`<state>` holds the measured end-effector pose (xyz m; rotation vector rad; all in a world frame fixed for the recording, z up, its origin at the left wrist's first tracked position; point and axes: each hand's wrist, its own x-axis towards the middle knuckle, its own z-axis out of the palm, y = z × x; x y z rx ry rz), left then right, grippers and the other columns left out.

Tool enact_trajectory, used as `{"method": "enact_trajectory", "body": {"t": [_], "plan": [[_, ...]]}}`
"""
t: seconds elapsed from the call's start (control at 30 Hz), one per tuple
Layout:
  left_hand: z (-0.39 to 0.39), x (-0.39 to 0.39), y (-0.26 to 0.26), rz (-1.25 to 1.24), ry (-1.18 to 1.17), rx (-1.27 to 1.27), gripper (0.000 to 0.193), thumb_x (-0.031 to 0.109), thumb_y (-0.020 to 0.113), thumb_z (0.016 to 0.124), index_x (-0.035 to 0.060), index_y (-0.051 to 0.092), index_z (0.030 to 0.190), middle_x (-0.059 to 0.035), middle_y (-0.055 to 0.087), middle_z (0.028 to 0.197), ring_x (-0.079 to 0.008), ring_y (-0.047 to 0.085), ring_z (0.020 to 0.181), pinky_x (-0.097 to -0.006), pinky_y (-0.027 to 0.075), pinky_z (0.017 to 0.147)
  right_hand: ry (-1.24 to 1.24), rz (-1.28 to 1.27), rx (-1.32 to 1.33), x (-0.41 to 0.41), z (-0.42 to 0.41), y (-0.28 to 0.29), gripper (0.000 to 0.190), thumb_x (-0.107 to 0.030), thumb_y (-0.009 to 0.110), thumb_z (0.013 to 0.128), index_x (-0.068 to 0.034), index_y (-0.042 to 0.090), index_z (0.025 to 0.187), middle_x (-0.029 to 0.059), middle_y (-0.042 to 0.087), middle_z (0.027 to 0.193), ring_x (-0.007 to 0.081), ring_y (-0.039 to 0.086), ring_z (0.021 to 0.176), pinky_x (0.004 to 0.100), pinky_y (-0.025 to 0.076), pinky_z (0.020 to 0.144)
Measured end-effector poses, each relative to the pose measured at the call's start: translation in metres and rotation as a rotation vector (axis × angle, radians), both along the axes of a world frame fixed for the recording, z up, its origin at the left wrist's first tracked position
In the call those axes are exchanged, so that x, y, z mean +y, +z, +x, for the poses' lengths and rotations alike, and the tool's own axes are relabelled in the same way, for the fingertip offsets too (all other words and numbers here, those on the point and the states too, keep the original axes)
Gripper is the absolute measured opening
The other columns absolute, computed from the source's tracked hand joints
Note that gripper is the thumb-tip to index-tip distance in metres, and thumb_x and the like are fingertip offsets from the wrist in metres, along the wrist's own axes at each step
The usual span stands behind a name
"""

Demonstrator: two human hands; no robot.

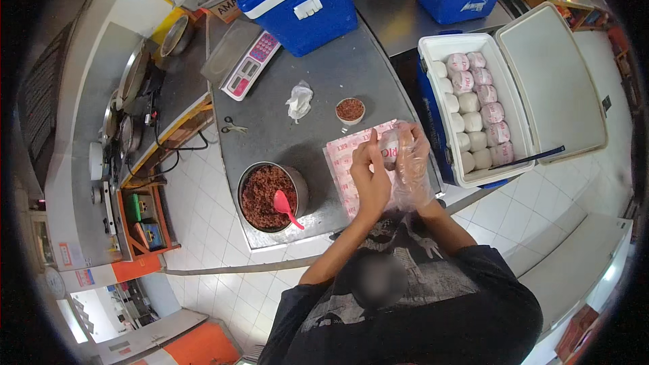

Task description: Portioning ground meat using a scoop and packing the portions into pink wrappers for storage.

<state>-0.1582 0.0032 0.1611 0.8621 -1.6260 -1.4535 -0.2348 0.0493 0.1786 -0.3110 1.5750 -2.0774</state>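
Observation:
Between both hands is a bundle wrapped in printed paper, with some of its underside hidden by my fingers. My bare left hand presses on its left side, thumb raised. On the other side my right hand, in a clear plastic glove, curls around the bundle. Beneath them lies a stack of pink-and-white printed wrapping paper. A small white cup of reddish-brown rice stands just beyond the paper. To the left is a metal pot of the same rice, with a pink spoon in it.
Scissors, crumpled white plastic and a digital scale sit on the metal table. A closed blue cooler stands at the back. Right of the table, an open cooler holds several rows of wrapped bundles.

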Motion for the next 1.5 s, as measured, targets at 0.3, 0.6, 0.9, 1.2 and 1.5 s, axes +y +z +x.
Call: {"method": "enact_trajectory", "body": {"t": [0.3,0.6,0.9,1.2,1.5], "plan": [[-0.012,-0.025,-0.005,0.341,-0.238,-0.002,0.057,0.039,0.028,0.109,-0.0050,0.054,0.134,-0.0124,0.063,0.121,-0.0201,0.058,0.110,-0.0318,0.044,0.099,-0.019,0.037,0.369,-0.007,0.001,-0.010,0.036,-0.033,0.051,0.104,0.002,0.060,0.102,0.0084,0.063,0.084,0.0154,0.059,0.072,0.0303,0.049,0.063],[-0.050,-0.050,-0.018,0.836,-0.436,-0.050,0.077,0.063,0.021,0.103,0.0056,0.035,0.152,-0.0108,0.046,0.145,-0.0207,0.043,0.130,-0.0340,0.033,0.110,0.164,0.248,0.409,-0.002,-0.049,-0.058,0.044,-0.032,0.063,0.095,-0.001,0.055,0.124,0.0177,0.064,0.111,0.0244,0.062,0.106,0.0358,0.047,0.093],[0.005,-0.040,-0.091,0.670,-0.367,-0.273,0.060,0.050,0.041,0.104,0.0032,0.047,0.141,-0.0136,0.056,0.138,-0.0273,0.056,0.120,-0.0408,0.046,0.098,-0.675,0.352,-0.083,0.046,-0.244,-0.196,0.045,-0.037,0.050,0.101,0.000,0.053,0.127,0.0151,0.062,0.116,0.0243,0.061,0.105,0.0352,0.049,0.090],[0.083,-0.011,-0.145,0.760,-0.372,-0.542,0.043,0.038,0.048,0.103,0.0033,0.056,0.128,-0.0120,0.066,0.116,-0.0212,0.065,0.095,-0.0335,0.051,0.079,-0.790,1.324,0.745,0.040,-0.261,-0.224,0.034,-0.021,0.064,0.091,-0.001,0.057,0.118,0.0190,0.064,0.104,0.0387,0.063,0.100,0.0469,0.051,0.085],[0.074,-0.005,-0.148,0.665,-0.475,-0.619,0.038,0.036,0.051,0.103,0.0035,0.061,0.121,-0.0095,0.068,0.110,-0.0187,0.065,0.090,-0.0303,0.050,0.075,-0.226,0.355,0.375,0.071,-0.269,-0.288,0.021,-0.017,0.054,0.093,-0.003,0.067,0.100,0.0228,0.067,0.098,0.0395,0.064,0.094,0.0469,0.052,0.083]]}}
